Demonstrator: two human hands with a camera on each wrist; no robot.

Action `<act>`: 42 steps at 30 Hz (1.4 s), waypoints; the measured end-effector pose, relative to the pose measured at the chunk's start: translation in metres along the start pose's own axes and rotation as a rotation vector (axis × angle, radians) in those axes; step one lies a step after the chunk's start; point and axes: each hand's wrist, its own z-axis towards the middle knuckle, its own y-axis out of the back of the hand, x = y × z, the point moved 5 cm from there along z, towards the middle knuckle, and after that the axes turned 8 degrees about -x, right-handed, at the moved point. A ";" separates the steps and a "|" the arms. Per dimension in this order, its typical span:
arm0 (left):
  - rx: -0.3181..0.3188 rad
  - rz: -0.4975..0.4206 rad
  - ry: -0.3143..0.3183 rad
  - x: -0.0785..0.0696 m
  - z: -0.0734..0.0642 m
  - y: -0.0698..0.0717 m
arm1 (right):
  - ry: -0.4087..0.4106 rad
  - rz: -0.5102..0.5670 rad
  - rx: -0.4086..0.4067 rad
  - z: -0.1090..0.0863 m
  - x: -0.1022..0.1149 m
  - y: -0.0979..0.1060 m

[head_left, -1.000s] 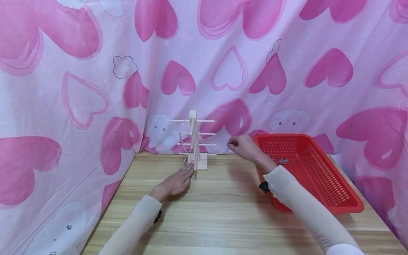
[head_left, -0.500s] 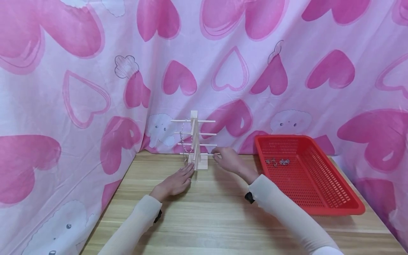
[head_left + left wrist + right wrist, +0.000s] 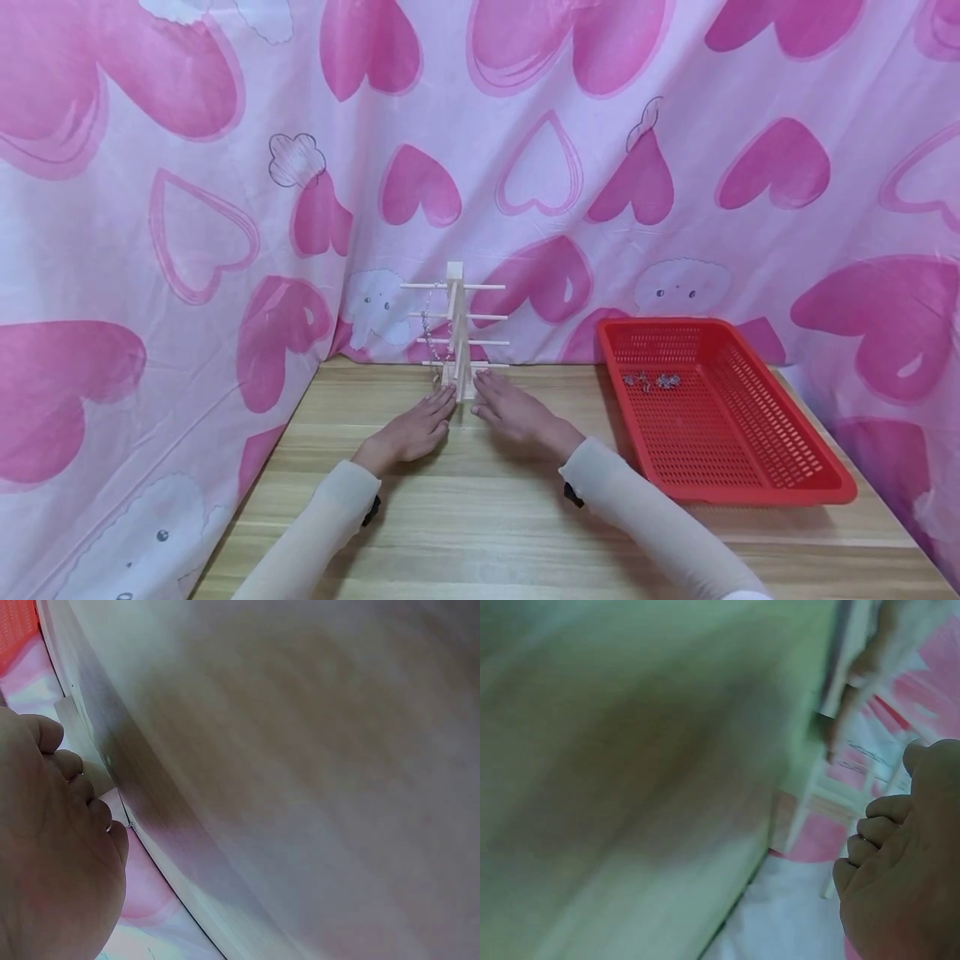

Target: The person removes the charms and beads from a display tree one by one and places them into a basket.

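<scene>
A pale wooden rack (image 3: 457,325), an upright post with thin pegs on both sides, stands near the back edge of the table. From a left upper peg hangs a thin, shiny beaded chain (image 3: 427,327). My left hand (image 3: 408,429) lies with extended fingers against the left part of the rack's base. On the other side, my right hand (image 3: 517,412) has its fingertips at the base's right part, fingers fairly straight. Neither hand holds anything visible. The left wrist view shows the palm side of the left hand (image 3: 60,832); the right wrist view is blurred.
To the right on the table (image 3: 450,533) stands a red perforated basket (image 3: 652,462). Inside it lie small silvery jewelry pieces (image 3: 667,381). A pink heart-patterned cloth (image 3: 540,50) hangs behind the table and along its left side.
My right hand has moved left from beside the basket, past the rack's lower right peg, down to the base, its fingers straightening. The left hand has stayed at the base.
</scene>
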 end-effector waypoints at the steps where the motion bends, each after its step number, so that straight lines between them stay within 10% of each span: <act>1: -0.005 -0.004 -0.002 0.000 0.000 -0.001 | 0.001 -0.011 0.011 -0.001 -0.001 -0.004; 31: 0.010 -0.066 0.035 0.001 0.002 0.003 | 0.007 -0.168 0.146 -0.001 -0.016 -0.039; 35: -0.069 -0.126 0.082 0.003 0.003 0.012 | 0.015 -0.166 0.152 0.000 -0.017 -0.040; 42: -0.391 -0.221 0.191 0.015 0.007 0.048 | 0.021 -0.147 0.148 0.000 -0.016 -0.040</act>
